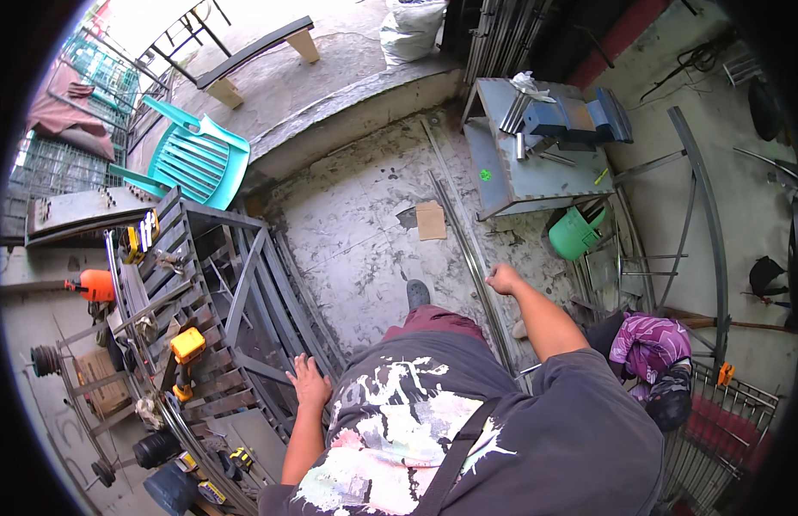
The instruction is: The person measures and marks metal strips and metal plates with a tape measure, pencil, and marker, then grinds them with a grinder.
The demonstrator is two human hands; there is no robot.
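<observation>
I look straight down at my dark printed shirt and the concrete floor. My left hand (309, 381) rests flat with fingers spread on the grey metal frame (261, 292) beside me. My right hand (505, 279) is curled into a fist on a long thin metal bar (461, 232) that runs across the floor from the back toward me. Whether the fingers wrap fully around the bar cannot be made out. One dark shoe tip (417, 293) shows in front of my maroon shorts.
A grey metal workbench (537, 176) with a blue vise (580, 120) stands ahead right, a green jug (575, 232) below it. A teal plastic chair (197, 159), a yellow power tool (186, 348) and an orange tool (96, 285) lie left. Curved metal frames (704, 215) fill the right.
</observation>
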